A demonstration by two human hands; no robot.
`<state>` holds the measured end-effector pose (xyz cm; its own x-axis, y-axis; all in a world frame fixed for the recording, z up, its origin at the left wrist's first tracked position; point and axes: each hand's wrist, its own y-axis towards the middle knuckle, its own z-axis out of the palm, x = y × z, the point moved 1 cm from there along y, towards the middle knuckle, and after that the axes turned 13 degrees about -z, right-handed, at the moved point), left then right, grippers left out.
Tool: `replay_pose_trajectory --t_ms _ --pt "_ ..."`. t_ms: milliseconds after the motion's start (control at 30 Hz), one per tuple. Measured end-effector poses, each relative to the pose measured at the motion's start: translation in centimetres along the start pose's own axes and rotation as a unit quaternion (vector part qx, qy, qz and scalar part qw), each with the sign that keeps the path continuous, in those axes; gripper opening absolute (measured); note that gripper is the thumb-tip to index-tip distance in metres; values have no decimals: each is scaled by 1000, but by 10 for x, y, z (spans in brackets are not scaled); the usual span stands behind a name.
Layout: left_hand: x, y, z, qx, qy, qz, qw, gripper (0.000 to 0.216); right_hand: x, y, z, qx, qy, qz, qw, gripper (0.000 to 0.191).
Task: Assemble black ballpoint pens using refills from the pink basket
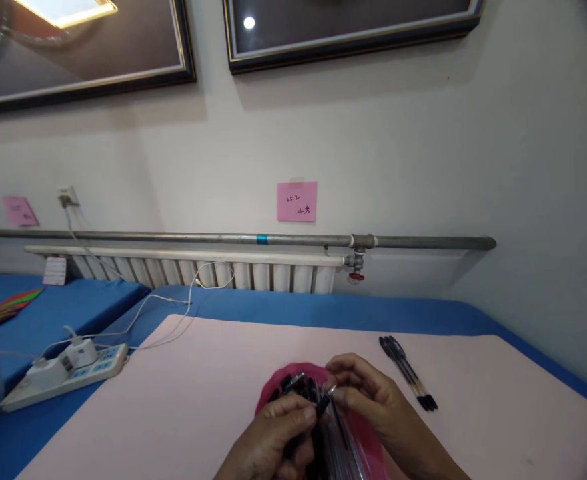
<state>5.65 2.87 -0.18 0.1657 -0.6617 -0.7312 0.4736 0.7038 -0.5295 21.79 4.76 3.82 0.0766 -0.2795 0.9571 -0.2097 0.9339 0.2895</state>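
My left hand (281, 437) is closed around a short black pen part (322, 405), which points up and to the right. At its upper end a small silver pen tip (331, 390) shows, pinched between the thumb and fingers of my right hand (366, 393). Both hands are over a pink basket (268, 390) with a wavy rim. Inside it lie clear pen barrels (341, 453) and several black and silver pen parts (293, 382), partly covered by my hands. Right of my right hand, a few black-capped pens (407, 373) lie side by side on the pink sheet.
A pale pink sheet (208, 373) covers much of the blue table (353, 312). At the left sits a power strip (68, 377) with white chargers and loose cables. Behind the table are a white radiator (261, 277) and a metal pipe (213, 238) with a red valve (356, 277).
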Motion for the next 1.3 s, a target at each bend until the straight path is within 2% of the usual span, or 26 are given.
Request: replay_pose_trajectory --t_ms 100,233,333,500,600,800,1000,1100,1200,1300 --pt "2 5 -1 42 -27 25 998 38 1 0 1 1 16 3 1000 20" --pt "7 10 -4 78 -38 22 996 37 1 -1 4 -1 48 9 999 21" --pt "9 13 -2 63 -32 35 997 38 -1 -1 4 -18 51 4 999 21" --pt "2 10 9 5 -43 84 995 43 -9 -2 9 -72 99 13 992 26" --pt "-1 6 13 5 -23 83 996 43 -11 -6 17 -76 156 38 984 29" --pt "2 8 10 15 -61 80 995 42 -19 -11 27 -71 256 57 962 20" --pt "-5 3 4 -7 -79 53 995 44 -26 -8 25 -53 202 54 976 32" --pt "-9 -2 4 -32 -93 36 994 44 -19 -9 25 -81 176 52 980 36" --pt "-7 -1 9 -21 -85 39 995 47 -12 -11 28 -101 210 59 971 34" --pt "-4 3 12 -14 -84 58 995 49 -9 -13 29 -77 259 68 960 32"
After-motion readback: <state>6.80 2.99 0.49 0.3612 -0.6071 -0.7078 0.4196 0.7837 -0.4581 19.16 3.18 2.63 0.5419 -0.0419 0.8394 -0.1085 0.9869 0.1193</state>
